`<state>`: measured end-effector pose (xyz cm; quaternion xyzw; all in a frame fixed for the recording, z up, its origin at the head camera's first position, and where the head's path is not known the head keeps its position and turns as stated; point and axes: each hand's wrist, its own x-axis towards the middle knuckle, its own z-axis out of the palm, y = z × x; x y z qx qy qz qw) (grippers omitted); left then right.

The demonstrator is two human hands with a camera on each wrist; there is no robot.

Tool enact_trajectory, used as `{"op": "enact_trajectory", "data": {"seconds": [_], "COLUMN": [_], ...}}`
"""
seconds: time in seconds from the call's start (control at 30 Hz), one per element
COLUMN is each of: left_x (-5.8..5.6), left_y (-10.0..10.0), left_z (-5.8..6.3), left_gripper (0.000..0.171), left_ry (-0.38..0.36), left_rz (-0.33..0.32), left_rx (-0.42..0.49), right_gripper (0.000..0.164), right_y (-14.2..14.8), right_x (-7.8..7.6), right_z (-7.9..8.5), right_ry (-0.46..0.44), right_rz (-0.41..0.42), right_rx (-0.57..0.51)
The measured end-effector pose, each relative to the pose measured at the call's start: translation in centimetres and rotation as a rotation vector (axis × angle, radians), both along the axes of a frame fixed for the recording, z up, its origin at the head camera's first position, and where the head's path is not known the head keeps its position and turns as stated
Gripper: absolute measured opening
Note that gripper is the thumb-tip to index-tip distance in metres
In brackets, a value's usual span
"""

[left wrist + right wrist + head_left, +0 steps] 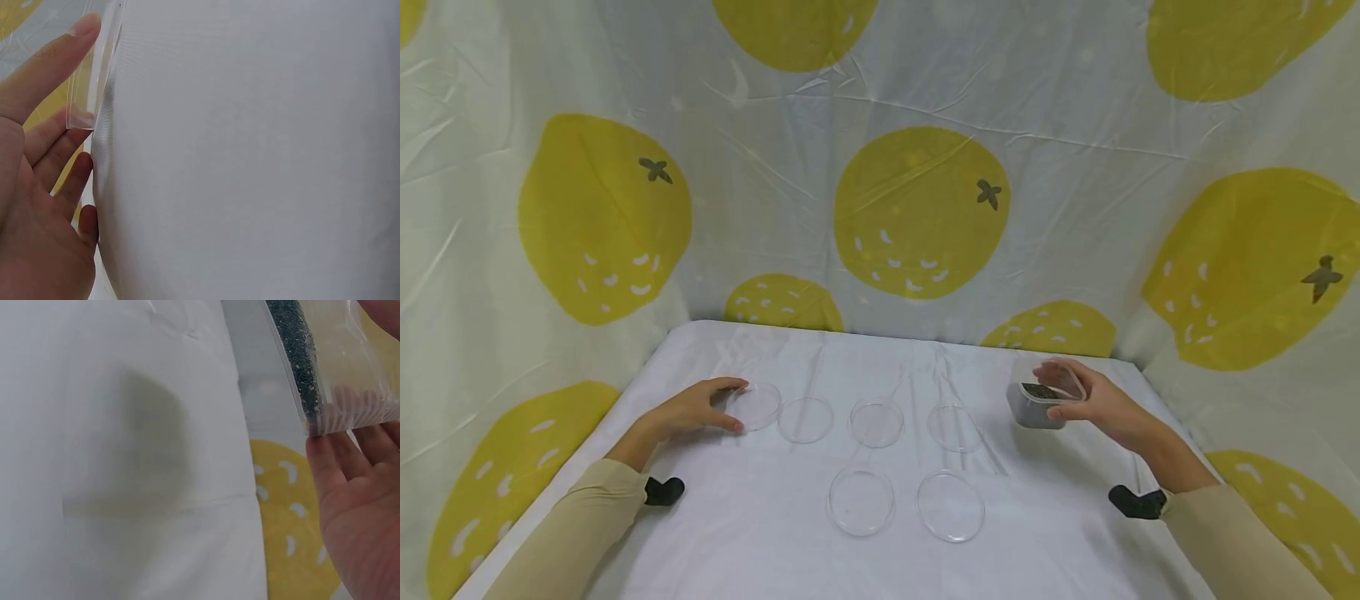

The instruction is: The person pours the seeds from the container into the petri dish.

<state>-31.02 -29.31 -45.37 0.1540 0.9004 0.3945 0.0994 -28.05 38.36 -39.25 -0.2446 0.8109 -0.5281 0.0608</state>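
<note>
At the left of the row, my left hand [703, 407] grips a clear round dish [758, 407] by its side, thumb near and fingers beyond. The left wrist view shows the thumb against the transparent wall of this dish [80, 100]. On the right, my right hand [1093, 404] holds a clear plastic tub [1030, 412] above the table. Dark, fine granules [299, 362] lie in a layer along the tub's bottom. The fingers wrap the tub's far side, and the thumb is on its near side.
Several more clear round dishes stand on the white-covered table [737, 533]: three in the back row, one of them a middle dish [877, 423], and two in front, including a right front dish [951, 506]. A lemon-print curtain [760, 200] hangs behind the table.
</note>
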Motion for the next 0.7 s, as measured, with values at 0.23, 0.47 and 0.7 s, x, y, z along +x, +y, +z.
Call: {"op": "enact_trajectory", "data": {"seconds": [0.23, 0.47, 0.7], "left_x": [-0.2, -0.1, -0.1], "left_y": [-0.2, -0.1, -0.2], "left_z": [-0.3, -0.2, -0.1], "left_gripper": [0.088, 0.089, 0.089], "left_ry": [0.017, 0.018, 0.009], "left_rz": [-0.006, 0.001, 0.011], "left_rx": [0.0, -0.014, -0.019], "right_gripper": [0.069, 0.071, 0.071], "right_y": [-1.2, -2.6, -4.3], "right_x": [-0.6, -1.4, -2.5], "right_z": [0.8, 1.4, 2.2], "right_ry": [-0.005, -0.014, -0.036], "right_rz": [-0.02, 0.0, 0.022], "right_rx": [0.022, 0.028, 0.026]}}
